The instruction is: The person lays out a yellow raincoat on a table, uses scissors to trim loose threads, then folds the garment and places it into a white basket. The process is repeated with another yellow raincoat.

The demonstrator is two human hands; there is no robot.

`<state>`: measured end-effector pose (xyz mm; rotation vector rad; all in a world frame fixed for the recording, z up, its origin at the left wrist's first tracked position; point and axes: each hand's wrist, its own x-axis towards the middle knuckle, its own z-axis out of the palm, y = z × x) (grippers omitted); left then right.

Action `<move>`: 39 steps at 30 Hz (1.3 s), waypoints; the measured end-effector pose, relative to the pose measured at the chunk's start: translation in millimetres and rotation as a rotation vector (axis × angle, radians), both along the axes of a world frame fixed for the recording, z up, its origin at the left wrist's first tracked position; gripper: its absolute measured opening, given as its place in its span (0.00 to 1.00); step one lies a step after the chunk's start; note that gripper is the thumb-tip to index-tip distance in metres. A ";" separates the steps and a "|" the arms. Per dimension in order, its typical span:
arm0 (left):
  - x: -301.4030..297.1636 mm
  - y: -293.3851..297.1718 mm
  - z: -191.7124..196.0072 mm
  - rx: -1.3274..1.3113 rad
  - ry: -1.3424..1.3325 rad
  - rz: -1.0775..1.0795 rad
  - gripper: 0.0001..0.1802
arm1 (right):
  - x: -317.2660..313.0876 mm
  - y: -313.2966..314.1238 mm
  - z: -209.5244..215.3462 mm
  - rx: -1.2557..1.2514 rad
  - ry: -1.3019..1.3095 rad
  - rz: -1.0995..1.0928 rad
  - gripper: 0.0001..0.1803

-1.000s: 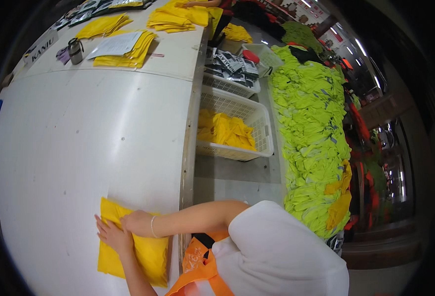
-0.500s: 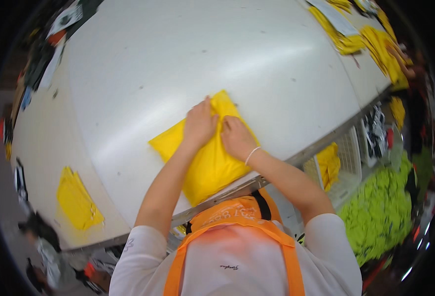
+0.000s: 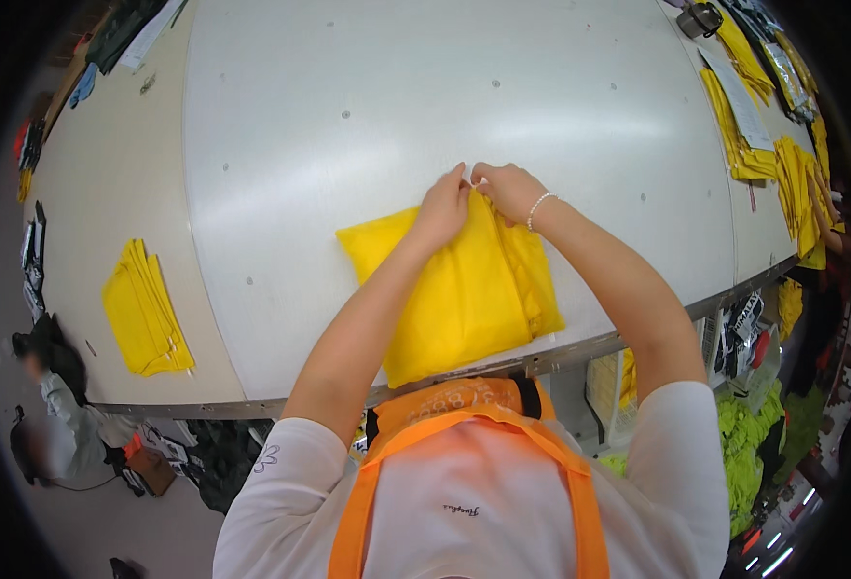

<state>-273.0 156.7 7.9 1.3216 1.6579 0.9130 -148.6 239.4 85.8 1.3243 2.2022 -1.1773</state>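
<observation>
The cloth (image 3: 450, 309) is bright yellow all over, just like the small pile (image 3: 146, 314) on the left and the stack (image 3: 755, 162) on the right, with its white paper (image 3: 734, 96). The shirt (image 3: 503, 492) is white with a black line flower on one sleeve and tiny black writing in front, and the apron (image 3: 450, 398) is orange with pale print. The table (image 3: 425, 68) is silvery grey with small dark dots, the bracelet (image 3: 533, 212) is white, and the heap (image 3: 749, 425) is lime green.
</observation>
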 end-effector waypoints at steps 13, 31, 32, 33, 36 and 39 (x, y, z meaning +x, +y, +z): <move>12.2 17.2 1.8 -0.126 0.242 0.120 0.12 | 63.0 -53.4 -18.3 0.436 0.234 0.172 0.06; 39.7 -11.4 48.4 -0.256 0.778 -0.152 0.35 | 120.9 -165.3 -35.7 0.585 0.419 -0.212 0.06; 39.1 -11.0 46.3 -0.252 0.744 -0.140 0.34 | 122.5 -158.2 -33.8 0.559 0.459 -0.209 0.06; 38.1 -11.5 42.1 -0.247 0.709 -0.131 0.34 | 125.0 -155.0 -30.9 0.534 0.499 -0.208 0.06; 35.2 -11.5 36.8 -0.250 0.641 -0.105 0.33 | 156.6 -168.7 -21.2 0.457 0.534 -0.101 0.06; 38.9 -12.0 34.5 -0.246 0.600 -0.095 0.33 | 186.2 -203.4 -27.1 0.510 0.503 -0.051 0.06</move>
